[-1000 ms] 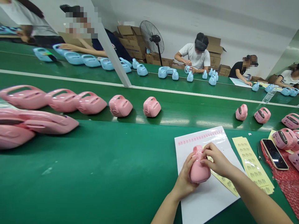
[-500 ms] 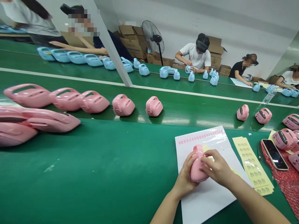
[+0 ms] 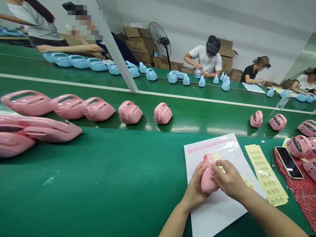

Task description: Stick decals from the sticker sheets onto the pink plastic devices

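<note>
My left hand (image 3: pixel 197 184) is wrapped round a glossy pink plastic case with a top handle (image 3: pixel 207 180), held tilted above a white sheet (image 3: pixel 209 215). Against the case's right side my right hand (image 3: pixel 228 179) presses with thumb and fingers pinched together. Whatever sits between those fingertips is too small and hidden to make out. A row of small pink stickers (image 3: pixel 211 144) runs along the sheet's top edge. Pieces of yellow sticker backing (image 3: pixel 248 182) lie on the sheet, partly behind my right hand.
Yellow sticker sheets (image 3: pixel 265 174), a phone (image 3: pixel 288 163) and red bubble wrap (image 3: pixel 302 199) lie to the right. More pink cases (image 3: pixel 163 113) stand along the green table (image 3: pixel 98 184). Beyond a white strip, co-workers sit by blue cases (image 3: pixel 151 74); a slanted post (image 3: pixel 118 49) rises at left.
Both my hands stay round the pink case, with only a slight shift of the right fingers. Across the table, a co-worker's arm has swung left over the blue cases.
</note>
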The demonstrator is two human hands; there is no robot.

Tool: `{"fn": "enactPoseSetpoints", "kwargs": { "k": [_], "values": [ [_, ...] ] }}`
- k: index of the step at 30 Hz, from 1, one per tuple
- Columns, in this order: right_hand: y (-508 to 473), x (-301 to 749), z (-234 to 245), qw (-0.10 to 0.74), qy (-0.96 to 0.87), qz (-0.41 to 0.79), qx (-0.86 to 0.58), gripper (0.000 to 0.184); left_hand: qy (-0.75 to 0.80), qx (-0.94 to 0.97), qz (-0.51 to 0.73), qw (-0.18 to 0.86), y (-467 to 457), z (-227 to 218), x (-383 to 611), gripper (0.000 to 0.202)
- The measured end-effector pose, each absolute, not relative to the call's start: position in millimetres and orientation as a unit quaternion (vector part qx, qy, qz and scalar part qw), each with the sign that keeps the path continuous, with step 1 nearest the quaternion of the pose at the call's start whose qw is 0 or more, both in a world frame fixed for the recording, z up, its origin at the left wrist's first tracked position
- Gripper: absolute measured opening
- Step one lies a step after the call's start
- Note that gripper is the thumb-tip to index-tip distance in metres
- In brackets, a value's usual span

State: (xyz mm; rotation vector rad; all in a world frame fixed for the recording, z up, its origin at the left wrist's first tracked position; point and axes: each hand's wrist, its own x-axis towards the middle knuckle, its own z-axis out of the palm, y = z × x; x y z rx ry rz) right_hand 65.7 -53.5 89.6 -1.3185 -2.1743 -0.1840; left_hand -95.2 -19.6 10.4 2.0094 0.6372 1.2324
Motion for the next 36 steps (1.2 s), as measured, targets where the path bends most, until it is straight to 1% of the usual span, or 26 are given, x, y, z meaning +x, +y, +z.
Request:
{"fn": "enactPoseSetpoints", "kwargs": {
  "k": [3,7,11,14,16,18,19,21,24,26,27,29,31,36],
  "values": [
    [-51.3,64.1,87.4,0.314,-0.794,-0.002,-0.521,0.034,0.25,0.777,0.468,0.338,-20.0,10.8,-95.4,0.081],
    [-41.9,59.2,85.8,0.366,-0.718,0.186,-0.562,0.044,0.252,0.783,0.457,0.339,-21.1,12.5,-94.9,0.084],
    [-23.6,60.3,81.3,0.379,-0.631,0.364,-0.571,0.054,0.245,0.773,0.467,0.351,-24.4,12.1,-95.3,0.081],
    [-12.1,68.0,73.6,0.384,-0.581,0.462,-0.549,0.049,0.269,0.729,0.474,0.414,-29.9,9.9,-97.0,0.081],
    [-9.1,73.9,67.4,0.361,-0.556,0.531,-0.528,0.045,0.27,0.674,0.479,0.494,-33.1,8.6,-98.1,0.092],
    [-8.1,79.4,63.6,0.352,-0.525,0.561,-0.535,0.041,0.273,0.624,0.477,0.555,-33.9,7.6,-98.4,0.104],
    [-6.8,82.3,63.6,0.363,-0.508,0.556,-0.549,0.039,0.284,0.611,0.474,0.567,-33.3,7.0,-98.0,0.104],
    [0.3,89.3,69.2,0.41,-0.491,0.499,-0.585,0.033,0.329,0.608,0.464,0.553,-30.6,4.9,-96.4,0.092],
    [27.7,103.9,88.1,0.457,-0.51,0.322,-0.654,0.022,0.406,0.651,0.424,0.481,-26.9,-3.1,-94.0,0.069],
    [56.3,115.6,100.6,0.466,-0.508,0.205,-0.695,0.016,0.42,0.71,0.377,0.421,-25.9,-11.0,-93.6,0.063],
    [72.3,121.8,104.9,0.47,-0.499,0.177,-0.706,0.013,0.415,0.742,0.353,0.391,-25.7,-15.2,-93.8,0.061],
    [104.5,134.4,108.1,0.478,-0.474,0.144,-0.725,0.006,0.4,0.789,0.317,0.341,-25.0,-22.8,-94.2,0.058],
    [132.3,146.8,104.8,0.477,-0.445,0.125,-0.747,0.005,0.398,0.805,0.311,0.31,-23.5,-28.5,-94.1,0.055],
    [161.8,173.7,86.7,0.457,-0.394,0.13,-0.787,0.007,0.403,0.8,0.329,0.3,-18.9,-31.3,-93.7,0.051]
  ]
}}
